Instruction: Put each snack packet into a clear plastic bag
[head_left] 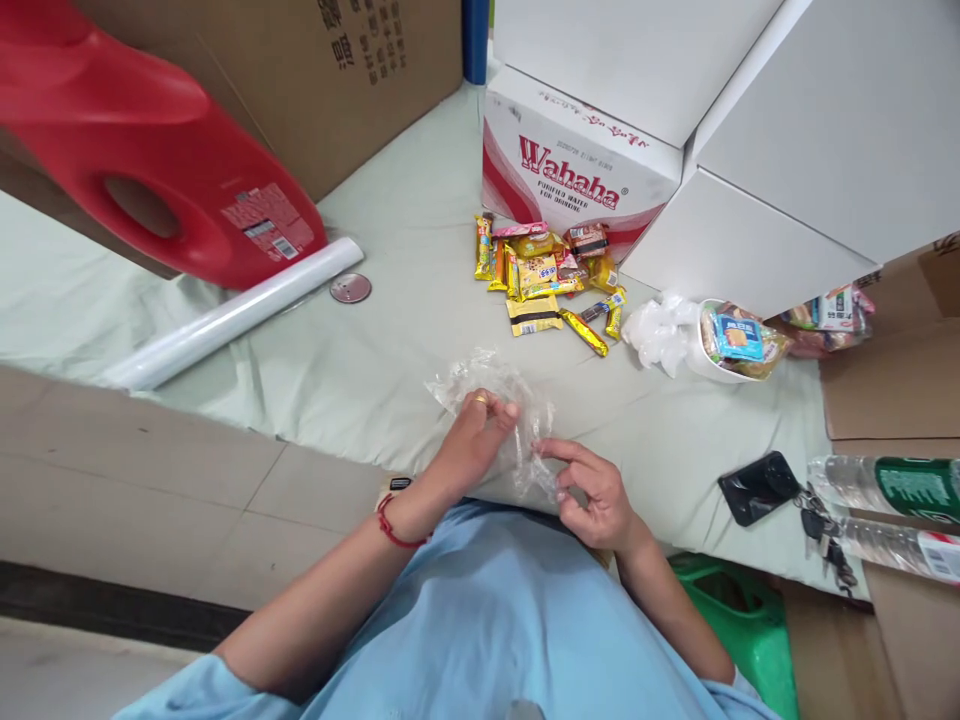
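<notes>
carton (pixel 577 170): one, "wahaha purified water for drinking"
bottles (pixel 915 488): two
left hand (pixel 476 440): pinching clear film (pixel 534 408)
right hand (pixel 596 490): likewise

Left hand (pixel 477 440) pinches crumpled clear plastic (pixel 484 375) at near edge of cloth-covered bench (pixel 409 345); right hand (pixel 596 495) at its right side, index finger extended, grip unclear. Wrapped snacks (pixel 536 268) heaped in front of Wahaha carton (pixel 574 165). Right of heap: white plastic bag (pixel 660 332) beside white tub (pixel 703 352) with packets. Far right: phone (pixel 759 487), keys (pixel 816 522), two bottles (pixel 847 483). Left: red jug (pixel 225 190), white roll (pixel 247 310), round disc (pixel 350 288) near roll's end.
</notes>
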